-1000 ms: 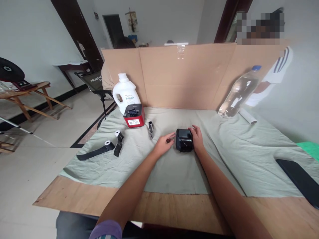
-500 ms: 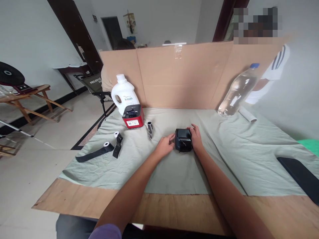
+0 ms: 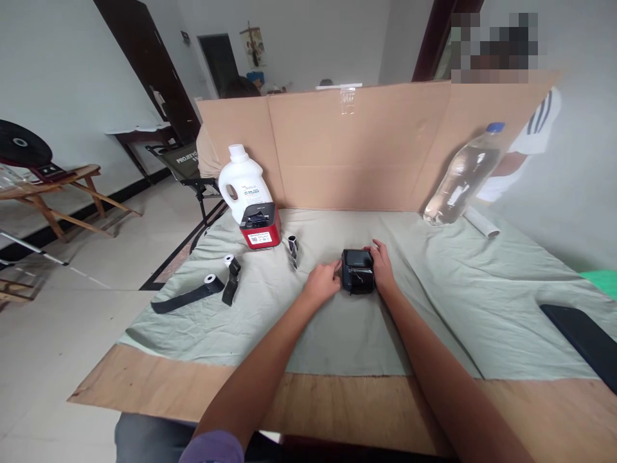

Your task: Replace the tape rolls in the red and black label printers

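Observation:
A small black portable printer (image 3: pixel 357 272) sits on the cloth, pressed between my two hands. Its glossy front flap appears closed. My left hand (image 3: pixel 322 283) touches the printer's left side with its index finger, the other fingers curled in. Along the opposite side lies my right hand (image 3: pixel 382 265), its fingers reaching round the far right corner, partly hidden. To the left is a short black roll with a loose strip (image 3: pixel 293 249). Farther left lie a roll of black-faced paper with a short tail (image 3: pixel 231 276) and another with a long tail (image 3: pixel 190 298).
At the back left, a red and black box-shaped device (image 3: pixel 263 231) stands before a white jug (image 3: pixel 243 180). A cardboard panel (image 3: pixel 347 154) closes off the back. On the right are a clear bottle (image 3: pixel 463 173), a white tube (image 3: pixel 482 222) and a black phone (image 3: pixel 578 337). Behind the panel is a person.
My left index finger has shifted slightly against the printer's side, with the other fingers more curled. The right hand stays on the printer. The whole view has moved a little.

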Demonstrator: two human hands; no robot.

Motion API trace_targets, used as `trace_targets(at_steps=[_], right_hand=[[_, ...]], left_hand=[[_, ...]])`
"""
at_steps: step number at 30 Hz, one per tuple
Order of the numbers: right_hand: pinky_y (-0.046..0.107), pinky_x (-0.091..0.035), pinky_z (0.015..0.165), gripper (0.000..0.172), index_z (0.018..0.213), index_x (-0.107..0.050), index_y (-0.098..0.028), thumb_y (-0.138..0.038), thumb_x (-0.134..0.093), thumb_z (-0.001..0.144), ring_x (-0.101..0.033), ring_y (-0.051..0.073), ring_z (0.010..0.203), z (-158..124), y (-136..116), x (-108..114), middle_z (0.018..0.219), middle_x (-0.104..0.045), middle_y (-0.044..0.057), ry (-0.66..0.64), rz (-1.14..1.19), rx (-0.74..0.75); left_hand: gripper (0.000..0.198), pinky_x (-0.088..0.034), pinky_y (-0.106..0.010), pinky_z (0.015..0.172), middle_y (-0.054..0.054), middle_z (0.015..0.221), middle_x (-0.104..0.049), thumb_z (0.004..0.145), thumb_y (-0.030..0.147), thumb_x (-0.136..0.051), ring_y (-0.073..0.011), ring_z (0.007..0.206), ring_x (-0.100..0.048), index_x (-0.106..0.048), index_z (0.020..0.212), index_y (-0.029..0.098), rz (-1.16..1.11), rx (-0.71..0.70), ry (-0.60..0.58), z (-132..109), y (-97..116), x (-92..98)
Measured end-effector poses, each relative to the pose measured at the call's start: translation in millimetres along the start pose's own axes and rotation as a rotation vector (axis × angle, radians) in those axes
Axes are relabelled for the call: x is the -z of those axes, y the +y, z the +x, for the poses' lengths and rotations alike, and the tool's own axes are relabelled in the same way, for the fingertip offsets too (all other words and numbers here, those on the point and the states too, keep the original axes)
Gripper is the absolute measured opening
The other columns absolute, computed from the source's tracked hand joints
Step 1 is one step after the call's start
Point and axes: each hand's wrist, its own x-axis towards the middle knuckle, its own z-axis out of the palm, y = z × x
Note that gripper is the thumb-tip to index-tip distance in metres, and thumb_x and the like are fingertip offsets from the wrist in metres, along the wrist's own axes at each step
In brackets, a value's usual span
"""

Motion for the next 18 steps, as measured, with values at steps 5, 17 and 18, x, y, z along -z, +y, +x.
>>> trace_targets(at_steps=[5, 17, 18], right_hand=[[0.042, -0.040, 0.107, 0.062, 0.137, -0.048, -0.020, -0.060, -0.042, 0.090, -0.060, 0.026, 0.111, -0.9, -1.8, 0.1, 0.116, -0.067, 0.010, -0.003, 0.001, -0.003], [0.040, -0.044, 0.103, 0.062, 0.135, -0.051, -0.023, -0.065, -0.043, 0.089, -0.062, 0.024, 0.110, -1.2, 0.6, -0.4, 0.116, -0.069, 0.008, 0.009, 0.026, -0.031], [0.040, -0.045, 0.102, 0.062, 0.134, -0.051, -0.024, -0.065, -0.043, 0.088, -0.063, 0.024, 0.110, -1.1, 1.0, -0.5, 0.117, -0.069, 0.008, 0.009, 0.043, -0.036]], left_hand=[[0.057, -0.053, -0.030, 0.090, -0.007, 0.121, -0.075, 0.081, 0.009, -0.052, -0.0248, 0.102, -0.072, -0.064, 0.133, 0.026, -0.030, 0.008, 0.008, -0.6, -1.7, -2.2], [0.059, -0.052, -0.033, 0.099, -0.007, 0.126, -0.073, 0.082, 0.011, -0.056, -0.0255, 0.107, -0.071, -0.062, 0.138, 0.026, -0.192, 0.048, 0.028, 0.4, -7.0, -10.4], [0.058, -0.052, -0.033, 0.100, -0.006, 0.130, -0.071, 0.082, 0.011, -0.056, -0.0248, 0.108, -0.071, -0.062, 0.138, 0.026, -0.243, 0.047, 0.032, 0.9, -9.2, -12.9]])
